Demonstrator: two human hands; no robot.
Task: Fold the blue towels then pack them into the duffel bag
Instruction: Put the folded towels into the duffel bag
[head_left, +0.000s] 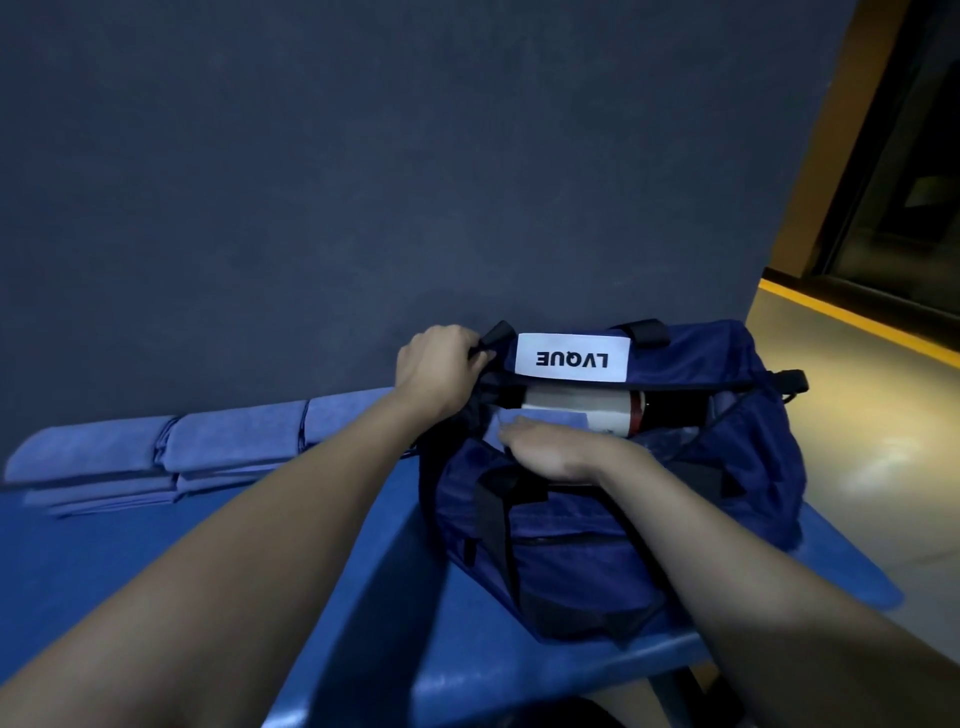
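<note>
- Because the right hand (550, 452) reaches into the open mouth of the soft navy fabric duffel bag (613, 519), its fingertips are hidden; whether it grasps anything I cannot tell.
- Inside the bag, a pale blue towel (540, 418) and a cylindrical whitish object (582, 408) are only partly visible.
- Folded blue towels (171, 457), of soft matte cloth, lie in stacks on the blue bench (389, 597), left of the bag.
- The left hand (439, 369) clenches the bag's far rim beside the black strap (496, 332).
</note>
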